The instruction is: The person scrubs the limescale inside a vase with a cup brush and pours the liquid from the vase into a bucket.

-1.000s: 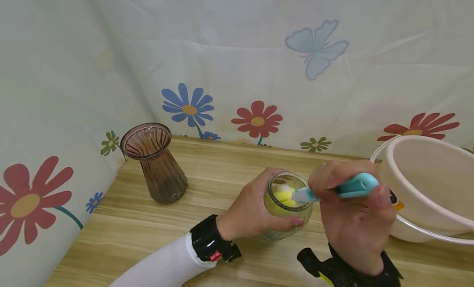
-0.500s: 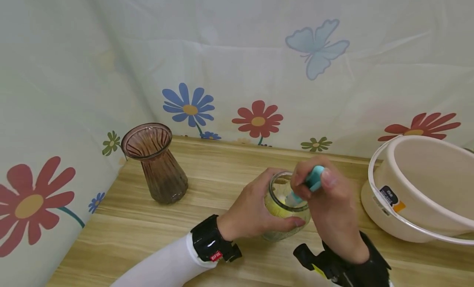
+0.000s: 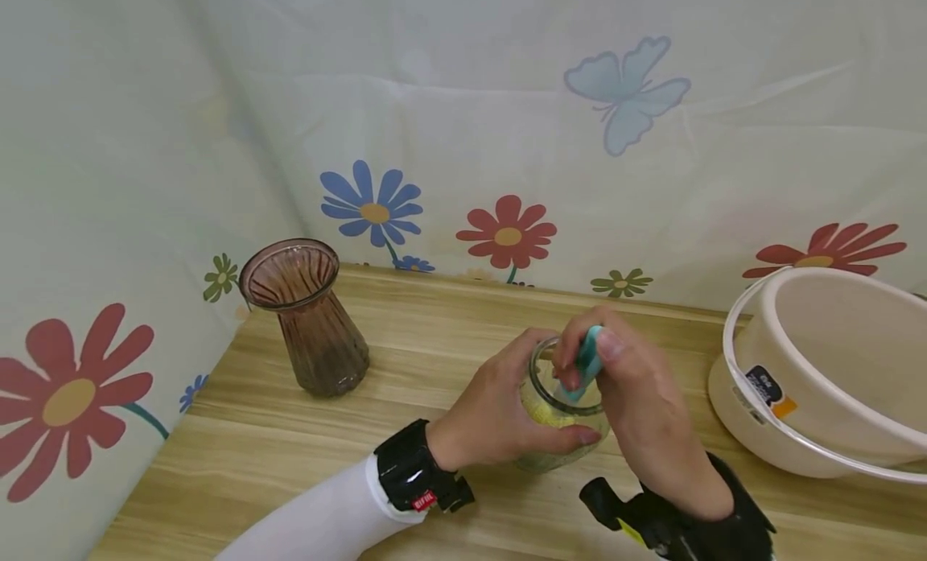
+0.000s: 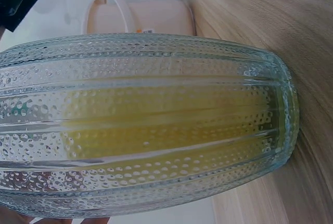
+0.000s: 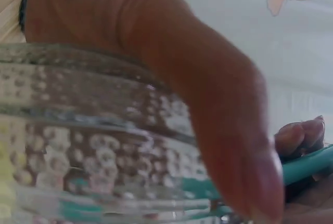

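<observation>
In the head view my left hand grips a clear textured glass jar around its side, the thumb across the front. My right hand holds the teal handle of a sponge brush, its fingers at the jar's mouth. The yellow sponge head is down inside the jar, showing through the dimpled glass in the left wrist view, near the bottom. In the right wrist view the left thumb lies over the glass, and the teal handle shows beside the fingertips.
A brown ribbed glass vase stands upright on the wooden table to the left. At the right is a cream bucket with a looped handle. Behind the table hangs a flower-printed sheet.
My right hand has moved left and turned more upright over the jar, pushing the brush deeper so its yellow head sits lower. The left hand and jar have stayed in place.
</observation>
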{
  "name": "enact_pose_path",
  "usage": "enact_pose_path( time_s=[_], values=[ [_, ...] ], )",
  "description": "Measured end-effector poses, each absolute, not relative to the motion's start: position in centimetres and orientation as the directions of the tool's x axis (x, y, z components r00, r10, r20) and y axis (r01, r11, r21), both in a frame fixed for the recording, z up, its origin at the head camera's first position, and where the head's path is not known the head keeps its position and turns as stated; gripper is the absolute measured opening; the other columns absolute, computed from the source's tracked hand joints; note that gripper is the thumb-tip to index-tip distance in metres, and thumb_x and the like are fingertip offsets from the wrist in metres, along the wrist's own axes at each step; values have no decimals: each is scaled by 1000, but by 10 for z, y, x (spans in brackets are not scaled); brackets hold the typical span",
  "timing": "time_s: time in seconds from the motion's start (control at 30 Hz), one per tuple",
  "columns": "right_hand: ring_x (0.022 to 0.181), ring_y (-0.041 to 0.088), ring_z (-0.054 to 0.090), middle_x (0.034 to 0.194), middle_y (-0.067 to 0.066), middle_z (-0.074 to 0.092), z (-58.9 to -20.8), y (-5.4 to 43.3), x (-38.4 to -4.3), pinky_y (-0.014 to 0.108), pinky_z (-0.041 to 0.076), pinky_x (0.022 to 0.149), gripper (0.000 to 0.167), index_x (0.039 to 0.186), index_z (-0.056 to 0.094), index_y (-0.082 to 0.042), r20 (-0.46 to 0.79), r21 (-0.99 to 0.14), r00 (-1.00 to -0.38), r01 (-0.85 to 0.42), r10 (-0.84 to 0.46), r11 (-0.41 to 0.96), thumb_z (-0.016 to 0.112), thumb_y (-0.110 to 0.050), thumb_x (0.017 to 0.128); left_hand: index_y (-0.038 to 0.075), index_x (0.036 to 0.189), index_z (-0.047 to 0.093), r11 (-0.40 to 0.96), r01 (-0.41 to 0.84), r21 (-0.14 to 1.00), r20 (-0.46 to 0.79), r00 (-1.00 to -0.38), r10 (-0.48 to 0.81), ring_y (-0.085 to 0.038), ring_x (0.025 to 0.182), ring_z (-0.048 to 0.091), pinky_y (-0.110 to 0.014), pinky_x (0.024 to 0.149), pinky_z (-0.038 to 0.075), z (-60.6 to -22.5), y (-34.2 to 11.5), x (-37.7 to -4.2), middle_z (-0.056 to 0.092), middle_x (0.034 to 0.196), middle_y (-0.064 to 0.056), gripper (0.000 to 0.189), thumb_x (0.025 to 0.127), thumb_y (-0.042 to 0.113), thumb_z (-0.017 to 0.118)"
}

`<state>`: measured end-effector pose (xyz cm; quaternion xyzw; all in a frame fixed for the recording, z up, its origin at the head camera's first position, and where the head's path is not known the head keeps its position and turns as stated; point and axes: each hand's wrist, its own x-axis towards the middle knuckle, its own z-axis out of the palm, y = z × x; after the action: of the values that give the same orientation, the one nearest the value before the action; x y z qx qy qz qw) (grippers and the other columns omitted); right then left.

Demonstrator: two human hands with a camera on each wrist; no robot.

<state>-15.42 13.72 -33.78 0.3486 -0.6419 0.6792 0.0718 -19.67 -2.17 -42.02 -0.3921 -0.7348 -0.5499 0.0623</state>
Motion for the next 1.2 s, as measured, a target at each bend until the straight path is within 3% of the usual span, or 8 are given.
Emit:
enact_pose_path(
  time_s=[0.17,0.43,0.6,0.73,1.03,1.2],
  values=[
    [78,23,47,87,1,51,-335,139,-154,36,41,75,35,98,55,-7,521,-853,-764,-481,-381,-202,22,-14,110,22,140,46,85,639,765,523,-692,497,-6,113,62,-29,97,58,-421,-23,-196,64,128,5,79,76,24,92],
    [76,23,35,82,3,37,-344,139,-160,41,23,71,38,96,52,-12,540,-831,-768,-421,-345,-364,17,-17,109,26,145,42,49,560,827,459,-723,516,-10,112,64,-28,93,60,-425,-27,-194,62,130,3,80,81,28,89],
    [73,20,34,80,4,35,-350,140,-163,38,21,69,45,97,53,-7,662,-718,-704,-495,-258,-490,9,-13,105,29,145,41,41,505,862,413,-746,522,-11,114,63,-27,93,59,-424,-27,-193,61,133,3,77,83,37,86],
    [75,20,35,80,5,35,-350,143,-161,36,21,69,47,99,51,1,742,-614,-640,-528,-201,-587,7,-15,104,32,144,42,49,475,879,384,-764,519,-10,114,62,-28,94,59,-422,-25,-192,61,133,2,78,81,34,87],
    [72,20,34,77,9,36,-341,148,-155,32,21,67,38,92,47,10,846,-389,-531,-549,-50,-740,23,-19,94,27,142,43,48,509,859,415,-750,515,-8,114,62,-26,95,59,-420,-22,-193,61,133,2,78,79,27,89],
    [71,20,33,73,12,37,-342,154,-154,32,23,67,39,92,44,11,869,-304,-494,-546,7,-781,26,-23,91,26,143,43,47,516,855,420,-743,521,-7,114,62,-26,96,58,-421,-21,-195,61,132,4,78,79,27,89]
  ],
)
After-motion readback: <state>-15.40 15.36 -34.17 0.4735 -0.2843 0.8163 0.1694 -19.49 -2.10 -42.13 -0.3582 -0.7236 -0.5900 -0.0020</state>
